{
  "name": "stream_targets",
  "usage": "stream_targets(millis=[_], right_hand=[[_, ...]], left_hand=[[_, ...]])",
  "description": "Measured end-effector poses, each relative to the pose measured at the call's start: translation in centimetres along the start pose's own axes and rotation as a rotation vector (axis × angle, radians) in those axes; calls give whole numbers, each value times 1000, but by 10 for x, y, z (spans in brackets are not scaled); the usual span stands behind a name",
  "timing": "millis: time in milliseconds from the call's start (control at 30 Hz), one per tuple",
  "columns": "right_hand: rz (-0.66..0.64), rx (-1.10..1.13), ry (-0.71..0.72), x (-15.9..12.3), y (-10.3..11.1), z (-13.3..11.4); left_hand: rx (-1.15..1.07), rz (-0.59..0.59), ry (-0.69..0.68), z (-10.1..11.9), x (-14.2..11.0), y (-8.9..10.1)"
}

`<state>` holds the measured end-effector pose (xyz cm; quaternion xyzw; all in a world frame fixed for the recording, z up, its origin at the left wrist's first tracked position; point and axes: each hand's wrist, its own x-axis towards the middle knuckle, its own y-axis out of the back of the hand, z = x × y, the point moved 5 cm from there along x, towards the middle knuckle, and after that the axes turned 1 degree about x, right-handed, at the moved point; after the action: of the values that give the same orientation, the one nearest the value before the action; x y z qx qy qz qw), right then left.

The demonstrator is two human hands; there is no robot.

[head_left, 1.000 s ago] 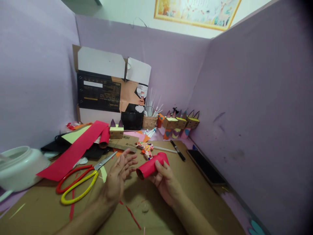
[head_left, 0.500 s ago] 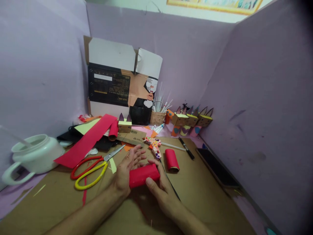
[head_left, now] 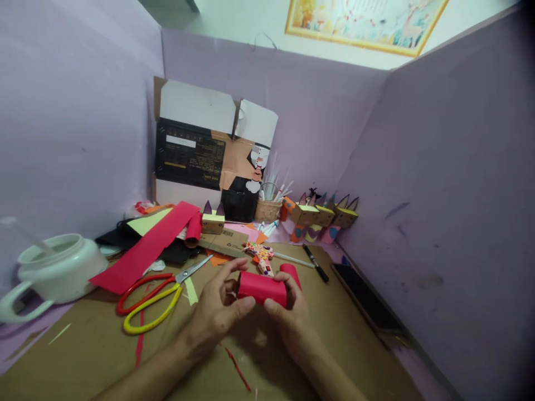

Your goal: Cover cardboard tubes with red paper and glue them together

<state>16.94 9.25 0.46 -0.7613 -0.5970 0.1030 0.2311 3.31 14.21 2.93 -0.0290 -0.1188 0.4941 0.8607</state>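
Note:
Both my hands hold a red paper-covered tube [head_left: 261, 288] lying sideways just above the brown cardboard work surface [head_left: 83, 351]. My left hand [head_left: 217, 309] pinches its left end with thumb and fingers curled. My right hand [head_left: 292, 317] wraps the right end from below. A second red tube [head_left: 293, 274] lies on the cardboard right behind my right hand, partly hidden. A small patterned paper figure [head_left: 261, 254] lies just beyond the tubes.
Red-and-yellow scissors [head_left: 150, 295] lie to the left, beside a long red paper strip [head_left: 146, 248] and a white jug [head_left: 50, 273]. A black pen [head_left: 315, 263], a dark phone [head_left: 365, 298], box-shaped eared paper figures [head_left: 324, 214], a basket of pens [head_left: 267, 209] and a flattened carton [head_left: 209, 150] stand behind. Purple walls enclose three sides.
The tube was in my right hand alone, then pressed flat between both hands low over the cardboard; now both hands have raised it, my left fingers curling onto its end.

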Motion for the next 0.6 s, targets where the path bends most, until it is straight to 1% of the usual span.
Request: stream_targets(millis=[100, 200, 233, 300, 367, 433, 500, 600], right_hand=[[-56, -137, 74, 0, -2, -3], [-94, -71, 112, 3, -3, -6], [-97, -36, 129, 4, -3, -8], [-64, 19, 158, 6, 2, -11], [-21, 44, 147, 7, 6, -13], [-14, 33, 102, 7, 8, -12], [-46, -5, 50, 6, 5, -10], [-57, -75, 4, 4, 2, -8]], left_hand=[[55, -8, 55, -2, -1, -2], [56, 7, 113, -4, 1, 1], [52, 13, 118, -4, 2, 2], [58, 41, 89, -4, 4, 7], [80, 81, 25, -3, 5, 13], [105, 110, -61, -2, 5, 17], [117, 91, -109, -3, 3, 17], [130, 11, -72, -7, -1, 10]])
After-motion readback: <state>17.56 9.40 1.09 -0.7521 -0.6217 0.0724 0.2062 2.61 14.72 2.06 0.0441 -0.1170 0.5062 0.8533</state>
